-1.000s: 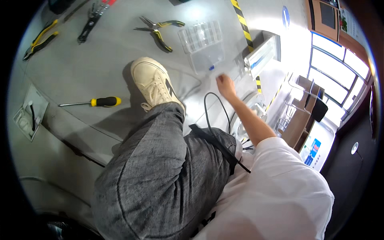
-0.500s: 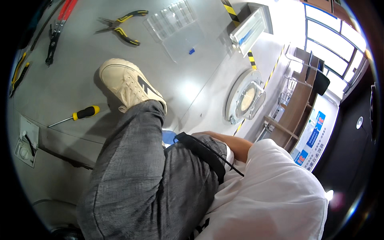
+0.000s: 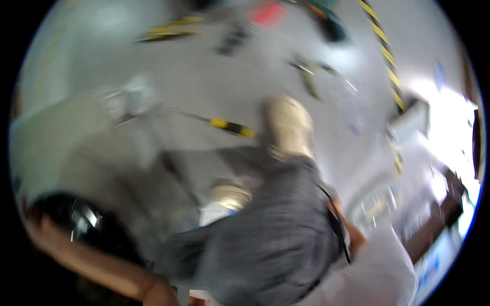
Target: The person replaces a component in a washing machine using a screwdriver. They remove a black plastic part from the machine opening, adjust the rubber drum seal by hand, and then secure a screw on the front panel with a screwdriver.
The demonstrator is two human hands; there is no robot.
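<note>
The view is smeared by motion. My left arm reaches out at the lower left, and my left hand (image 3: 43,232) is beside a glossy black rounded thing (image 3: 76,214); whether it touches it I cannot tell. My right hand (image 3: 337,208) is at the far side of my grey-trousered leg (image 3: 275,229), by a thin black strap (image 3: 334,217), its fingers unclear. On the floor ahead lies a yellow and black screwdriver (image 3: 232,127). Beyond my cream shoe (image 3: 291,125) are yellow and black pliers (image 3: 310,76).
Farther off lie a red-handled tool (image 3: 250,26), yellow-handled pliers (image 3: 171,29) and a dark green tool (image 3: 327,21). A pale boxy shape (image 3: 127,99) sits on the left. Black-and-yellow tape (image 3: 385,51) runs along the right, near a blurred round fixture (image 3: 375,209).
The view has swung left, so the floor tools appear farther right. My left arm and the black rounded thing have come into view at the lower left. My other shoe now shows.
</note>
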